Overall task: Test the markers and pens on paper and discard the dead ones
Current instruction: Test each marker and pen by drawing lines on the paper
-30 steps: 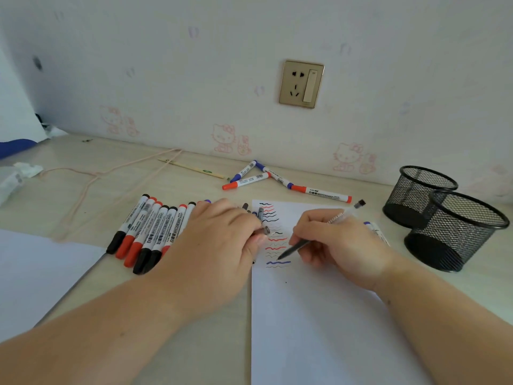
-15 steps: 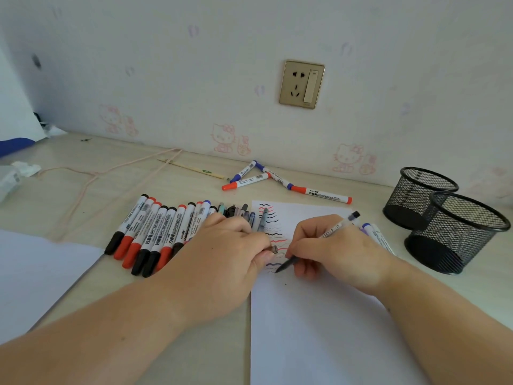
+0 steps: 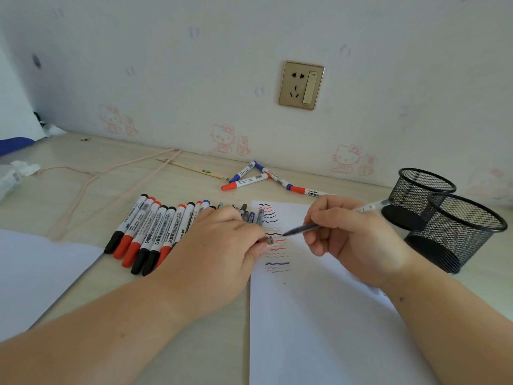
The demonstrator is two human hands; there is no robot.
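Right hand (image 3: 358, 240) grips a pen (image 3: 333, 219), fingers curled round the barrel, tip pointing left just above the squiggles on the paper (image 3: 319, 329). Whether the tip touches the sheet I cannot tell.

Left hand (image 3: 219, 254) rests at the paper's left edge, fingertips pinching a small clear cap (image 3: 268, 240) (likely the pen's cap, too small to be sure).

Row of markers (image 3: 150, 232) lies side by side on the desk (image 3: 83, 190), left of the paper, partly under the left hand. Four more markers (image 3: 258, 179) near the wall.

Two mesh cups (image 3: 449, 223) stand right of the paper, touching each other. Second sheet (image 3: 33, 273) at far left.
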